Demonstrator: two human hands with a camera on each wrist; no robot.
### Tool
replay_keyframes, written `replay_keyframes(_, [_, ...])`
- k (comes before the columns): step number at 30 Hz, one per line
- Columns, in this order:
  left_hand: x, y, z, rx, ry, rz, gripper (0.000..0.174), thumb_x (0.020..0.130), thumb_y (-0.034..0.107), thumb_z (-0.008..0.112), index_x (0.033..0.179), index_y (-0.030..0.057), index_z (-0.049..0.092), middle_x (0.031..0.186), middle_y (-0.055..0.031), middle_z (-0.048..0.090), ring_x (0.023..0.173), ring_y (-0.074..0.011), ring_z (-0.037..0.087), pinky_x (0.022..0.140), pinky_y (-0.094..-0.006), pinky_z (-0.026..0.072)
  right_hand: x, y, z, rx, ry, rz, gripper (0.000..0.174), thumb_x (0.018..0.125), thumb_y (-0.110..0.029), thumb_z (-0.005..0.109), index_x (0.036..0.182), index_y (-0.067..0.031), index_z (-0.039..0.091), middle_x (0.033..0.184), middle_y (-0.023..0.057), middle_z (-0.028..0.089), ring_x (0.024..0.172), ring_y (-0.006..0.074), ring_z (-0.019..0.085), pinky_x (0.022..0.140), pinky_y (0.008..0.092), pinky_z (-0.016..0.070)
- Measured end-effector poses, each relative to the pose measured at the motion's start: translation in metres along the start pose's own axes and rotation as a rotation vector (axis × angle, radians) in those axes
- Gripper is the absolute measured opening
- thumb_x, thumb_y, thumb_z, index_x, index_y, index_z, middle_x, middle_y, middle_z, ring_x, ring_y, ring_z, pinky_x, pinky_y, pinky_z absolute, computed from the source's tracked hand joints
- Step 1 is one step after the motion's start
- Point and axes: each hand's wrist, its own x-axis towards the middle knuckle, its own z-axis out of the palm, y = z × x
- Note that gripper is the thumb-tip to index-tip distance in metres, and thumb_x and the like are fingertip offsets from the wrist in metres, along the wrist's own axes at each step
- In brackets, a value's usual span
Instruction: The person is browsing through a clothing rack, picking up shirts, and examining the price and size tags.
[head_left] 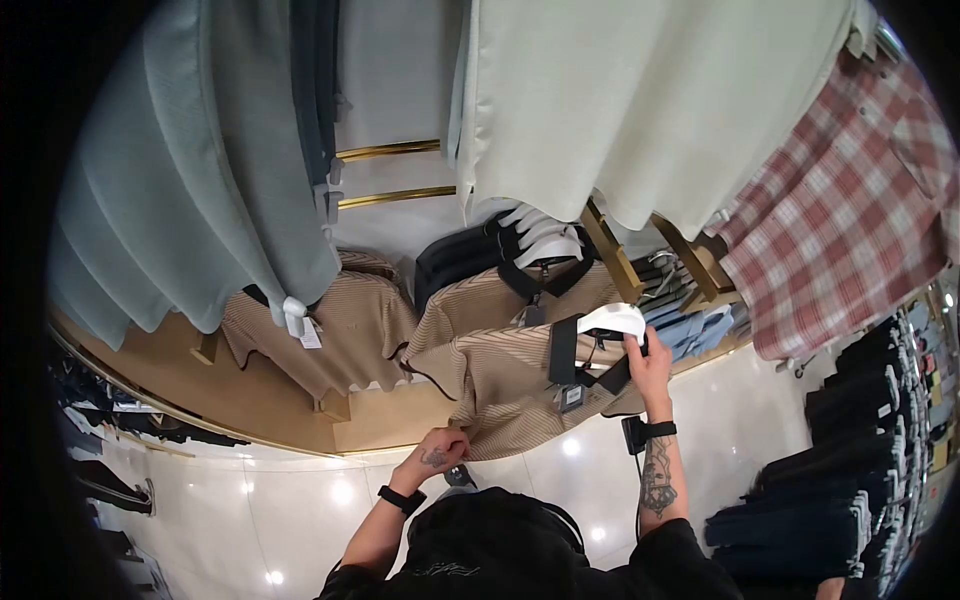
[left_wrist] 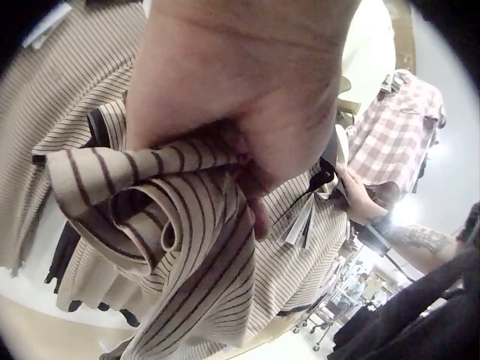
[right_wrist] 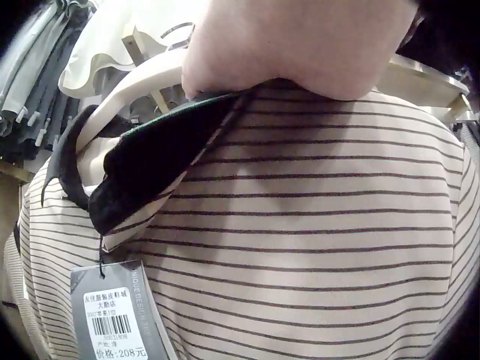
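Note:
A tan shirt with dark stripes (head_left: pixel 500 390) and a black collar is held up on a white hanger (head_left: pixel 612 320). My right hand (head_left: pixel 650 372) grips it at the collar and hanger; in the right wrist view that hand (right_wrist: pixel 292 45) covers the shoulder beside the black collar (right_wrist: pixel 165 150), its fingers hidden. A price tag (right_wrist: pixel 120 311) dangles below the collar. Lower on the shirt, my left hand (head_left: pixel 438 455) has its fingers curled round the hem; the left wrist view shows bunched striped cloth (left_wrist: pixel 195 217) under that hand (left_wrist: pixel 240 90).
Similar striped shirts (head_left: pixel 350 325) and black ones (head_left: pixel 465 260) hang behind, above a wooden shelf (head_left: pixel 380 420). Grey-blue garments (head_left: pixel 180 200), a cream garment (head_left: pixel 640 100) and a red plaid shirt (head_left: pixel 850 200) hang around them. Dark clothes (head_left: pixel 800 500) line a rack at right.

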Motion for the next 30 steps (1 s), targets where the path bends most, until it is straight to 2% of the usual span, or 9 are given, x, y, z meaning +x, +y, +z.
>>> replay_keyframes(7, [0.008,0.009,-0.001,-0.049,0.022,-0.048,0.021,0.084,-0.002,0.049,0.086,0.0008,0.07,0.073,-0.0108,0.071,0.068,-0.0295,0.07,0.069,-0.0383,0.057,0.054,0.021,0.033,0.005,-0.034,-0.097,0.023,0.091,-0.021,0.072,0.103,-0.0027,0.065,0.076,0.0233,0.065,0.073,0.0443,0.064,0.063,0.0456,0.0487])
replay_keyframes(8, [0.006,0.016,-0.003,-0.036,-0.001,-0.169,0.023,0.082,-0.003,0.048,0.086,0.0002,0.07,0.076,-0.0116,0.071,0.071,-0.0279,0.07,0.071,-0.0376,0.0567,0.06,0.025,0.034,0.012,-0.085,-0.087,0.025,0.09,-0.021,0.071,0.108,-0.0045,0.066,0.078,0.0234,0.065,0.073,0.0445,0.064,0.063,0.0449,0.0492])
replay_keyframes(11, [-0.002,0.002,0.011,-0.032,0.151,-0.049,0.026,0.081,-0.006,0.046,0.086,-0.0004,0.07,0.08,-0.013,0.071,0.076,-0.0256,0.07,0.072,-0.0364,0.0558,0.076,0.02,0.045,0.11,-0.127,-0.095,0.025,0.089,-0.02,0.07,0.109,-0.0062,0.066,0.08,0.0229,0.065,0.074,0.0451,0.064,0.064,0.045,0.0499])
replay_keyframes(12, [-0.004,0.009,0.012,-0.054,0.155,-0.109,0.024,0.08,-0.008,0.049,0.087,-0.0004,0.072,0.087,-0.0157,0.071,0.082,-0.0316,0.07,0.076,-0.0396,0.056,0.081,0.021,0.05,0.103,-0.155,-0.084,0.023,0.088,-0.018,0.068,0.108,-0.0068,0.065,0.083,0.022,0.066,0.077,0.0455,0.065,0.066,0.0464,0.0508])
replay_keyframes(15, [-0.013,0.026,0.025,-0.056,0.279,-0.175,0.021,0.082,-0.007,0.055,0.09,0.0007,0.072,0.089,-0.0145,0.07,0.077,-0.0299,0.068,0.071,-0.0374,0.0539,0.092,0.021,0.065,0.148,-0.144,-0.113,0.026,0.091,-0.025,0.076,0.094,0.0007,0.073,0.08,0.0192,0.072,0.073,0.0349,0.072,0.067,0.0409,0.0536])
replay_keyframes(20, [-0.026,0.047,0.051,-0.046,0.378,-0.274,0.017,0.087,-0.005,0.061,0.096,0.0013,0.073,0.091,-0.012,0.07,0.077,-0.0228,0.065,0.071,-0.032,0.0519,0.098,0.006,0.067,0.137,-0.179,-0.142,0.034,0.09,-0.033,0.076,0.098,0.0005,0.072,0.084,0.0232,0.073,0.083,0.0434,0.071,0.071,0.0452,0.0546])
replay_keyframes(23, [-0.031,0.037,0.072,-0.071,0.422,-0.322,0.016,0.089,-0.003,0.06,0.097,-0.0002,0.073,0.091,-0.0106,0.071,0.078,-0.0191,0.065,0.073,-0.0308,0.0519,0.094,0.022,0.078,0.138,-0.252,-0.201,0.021,0.091,-0.023,0.068,0.103,-0.0066,0.062,0.087,0.02,0.067,0.084,0.0459,0.064,0.069,0.0503,0.05])
replay_keyframes(27, [-0.028,0.017,0.102,-0.066,0.405,-0.348,0.019,0.09,-0.003,0.055,0.097,-0.0011,0.073,0.088,-0.0111,0.071,0.076,-0.0172,0.067,0.069,-0.0316,0.0538,0.097,0.035,0.088,0.178,-0.297,-0.199,0.031,0.092,-0.024,0.068,0.115,-0.0038,0.064,0.098,0.0216,0.068,0.084,0.0444,0.065,0.073,0.049,0.0511])
replay_keyframes(30, [-0.012,0.009,0.118,-0.097,0.314,-0.42,0.02,0.087,-0.001,0.055,0.097,-0.0014,0.073,0.083,-0.0104,0.071,0.07,-0.016,0.067,0.065,-0.0318,0.0538,0.101,0.049,0.099,0.147,-0.292,-0.224,0.037,0.092,-0.024,0.069,0.118,0.0019,0.063,0.107,0.0254,0.068,0.095,0.0456,0.065,0.081,0.0486,0.0521])
